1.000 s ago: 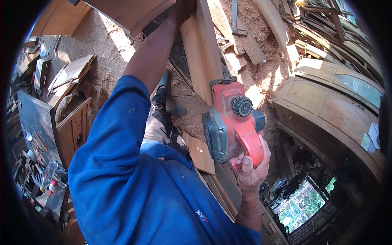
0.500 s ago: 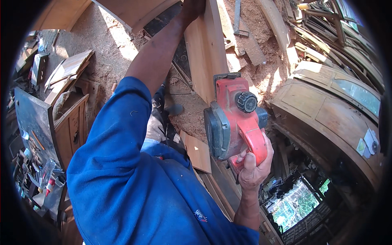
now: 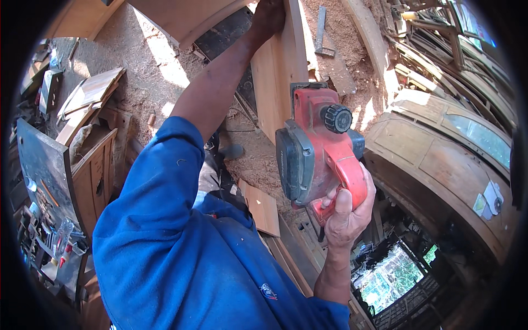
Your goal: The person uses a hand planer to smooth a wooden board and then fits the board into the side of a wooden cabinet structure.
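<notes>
Planer work in a sawdust-strewn wood shop. Right hand (image 3: 345, 212) is wrapped tight around the loop handle of a red electric hand planer with grey side housing and black round knob (image 3: 318, 147), held up in mid-scene; its front end sits against the near end of a tall upright plank of pale brown wood (image 3: 278, 71). Left hand (image 3: 269, 15) reaches far up along the plank's left side and presses on it near the top; whether its fingers curl round the edge, cannot tell. Blue long sleeve (image 3: 159, 181) covers the upper left arm. Small flat wooden offcut (image 3: 262, 208) lies on the floor just left of the planer. Arched wooden panelled door (image 3: 440, 165) lies to the right. Wooden cabinet (image 3: 93, 170) stands at left, boards stacked on top.
</notes>
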Action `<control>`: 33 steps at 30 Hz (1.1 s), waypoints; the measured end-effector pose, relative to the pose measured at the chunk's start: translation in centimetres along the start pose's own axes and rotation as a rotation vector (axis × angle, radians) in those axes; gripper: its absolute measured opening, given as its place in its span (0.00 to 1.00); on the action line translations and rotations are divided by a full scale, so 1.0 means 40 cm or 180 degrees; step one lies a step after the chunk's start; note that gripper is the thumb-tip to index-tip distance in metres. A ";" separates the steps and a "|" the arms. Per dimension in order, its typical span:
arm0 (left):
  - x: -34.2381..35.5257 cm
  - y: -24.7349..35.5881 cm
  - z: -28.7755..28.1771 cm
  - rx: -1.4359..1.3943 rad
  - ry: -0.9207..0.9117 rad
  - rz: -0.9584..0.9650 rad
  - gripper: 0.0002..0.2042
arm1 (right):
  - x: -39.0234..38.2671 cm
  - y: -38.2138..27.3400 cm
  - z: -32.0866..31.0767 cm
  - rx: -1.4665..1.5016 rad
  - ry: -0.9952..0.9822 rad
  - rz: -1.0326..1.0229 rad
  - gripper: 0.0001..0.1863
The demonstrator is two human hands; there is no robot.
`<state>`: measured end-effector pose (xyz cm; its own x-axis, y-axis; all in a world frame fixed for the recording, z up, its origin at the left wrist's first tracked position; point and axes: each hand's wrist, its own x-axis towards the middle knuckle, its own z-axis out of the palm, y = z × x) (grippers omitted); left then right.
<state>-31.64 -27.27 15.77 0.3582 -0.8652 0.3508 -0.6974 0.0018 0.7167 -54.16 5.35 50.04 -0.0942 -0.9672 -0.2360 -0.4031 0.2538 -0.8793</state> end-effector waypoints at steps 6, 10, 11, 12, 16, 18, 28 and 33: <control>-0.006 0.049 -0.043 -0.0883 -0.0590 -0.0491 0.25 | 0.070 -0.036 0.047 -0.0003 0.0119 -0.0066 0.30; 0.012 0.148 -0.135 -0.0450 -0.0439 -0.0200 0.31 | 0.112 -0.058 0.081 0.0012 0.0211 -0.0114 0.28; 0.011 0.149 -0.151 -0.1277 -0.0521 -0.0631 0.28 | 0.123 -0.065 0.088 0.0008 0.0243 -0.0109 0.27; 0.012 0.154 -0.164 -0.2108 -0.0603 -0.1057 0.25 | 0.134 -0.073 0.094 -0.0001 0.0244 -0.0128 0.27; 0.017 0.181 -0.187 -0.1988 -0.0774 -0.1645 0.28 | 0.180 -0.101 0.115 -0.0055 0.0258 -0.0173 0.25; 0.021 0.167 -0.179 -0.2160 -0.0678 -0.1557 0.30 | 0.197 -0.110 0.124 -0.0119 0.0265 -0.0213 0.25; 0.012 0.180 -0.209 -0.2686 -0.0339 -0.1112 0.22 | 0.285 -0.147 0.179 -0.0309 0.0365 -0.0332 0.25; 0.009 0.178 -0.200 -0.2308 -0.0155 -0.0960 0.20 | 0.329 -0.168 0.197 -0.0239 0.0407 -0.0308 0.25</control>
<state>-31.51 -23.54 25.84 0.4284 -0.9013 0.0639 0.0106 0.0757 0.9971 -45.52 -8.97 49.59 -0.1650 -0.9819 -0.0931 -0.4822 0.1626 -0.8608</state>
